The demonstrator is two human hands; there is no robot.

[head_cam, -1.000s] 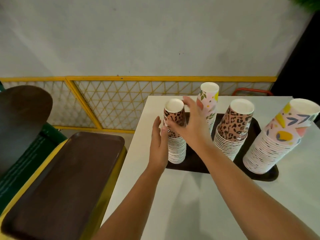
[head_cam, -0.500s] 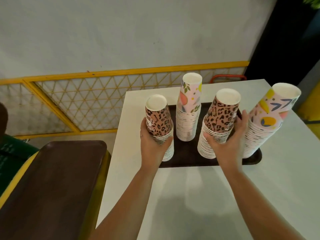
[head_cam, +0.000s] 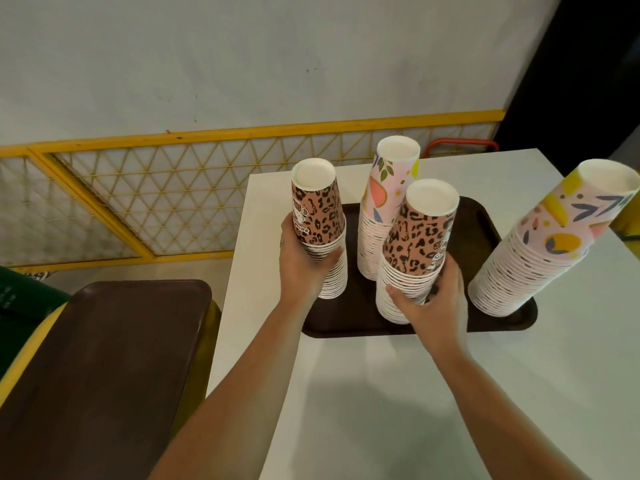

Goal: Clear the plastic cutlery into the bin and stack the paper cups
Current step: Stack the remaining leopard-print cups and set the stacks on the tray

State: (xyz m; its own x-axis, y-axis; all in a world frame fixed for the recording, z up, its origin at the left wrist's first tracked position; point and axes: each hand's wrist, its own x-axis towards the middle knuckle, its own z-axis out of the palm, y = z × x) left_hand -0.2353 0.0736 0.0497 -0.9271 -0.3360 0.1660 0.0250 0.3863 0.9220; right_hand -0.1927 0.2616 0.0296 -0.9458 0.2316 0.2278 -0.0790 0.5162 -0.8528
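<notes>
Four stacks of upturned paper cups stand on the brown tray (head_cam: 485, 233) on the white table (head_cam: 415, 393); left hand (head_cam: 303, 268) grasps the left leopard stack (head_cam: 320, 226), right hand (head_cam: 433, 303) clasps the middle leopard stack (head_cam: 414, 251); no cutlery is visible; stacking seems underway; next, probably lift one leopard stack squarely onto the other.

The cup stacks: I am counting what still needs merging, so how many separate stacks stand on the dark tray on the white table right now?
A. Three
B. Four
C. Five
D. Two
B. Four stacks stand on the dark tray: the left leopard stack held by the left hand, the fruit-print stack, the near leopard stack held by the right hand, and the leaning pink stack.
</notes>
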